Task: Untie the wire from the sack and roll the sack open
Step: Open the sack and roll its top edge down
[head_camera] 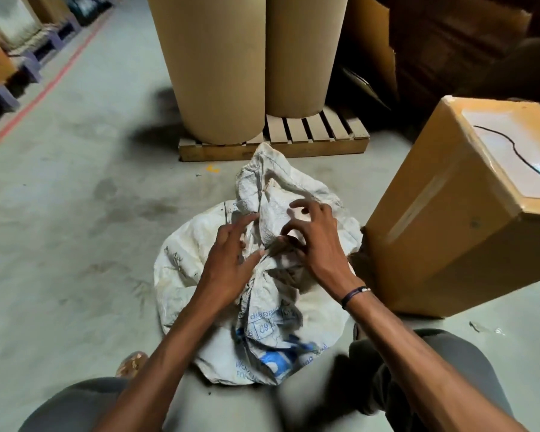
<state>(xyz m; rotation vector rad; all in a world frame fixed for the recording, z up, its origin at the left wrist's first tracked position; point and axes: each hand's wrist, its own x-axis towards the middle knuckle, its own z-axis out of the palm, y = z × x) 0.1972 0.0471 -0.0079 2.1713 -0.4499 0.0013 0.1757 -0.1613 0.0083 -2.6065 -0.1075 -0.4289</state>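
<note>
Likely soft, light, crinkly, the white woven plastic sack point(181, 275) sits on grey concrete floor point(75, 213) at 6 o'clock from wooden pallet point(293, 148), best taken at bunched neck, where left hand point(228, 260) rests fingers straight and right hand point(315, 244) grip pinches it; wire indiscernible.

Hands, left point(228, 260) and right point(317, 244), cover the sack's point(194, 244) gathered neck.

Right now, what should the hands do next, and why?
Probably pinch the wire at the neck and untwist it: the sack is bunched shut there, the right hand curls its fingers on it, the left hand rests beside. The wire itself is blurred.
</note>
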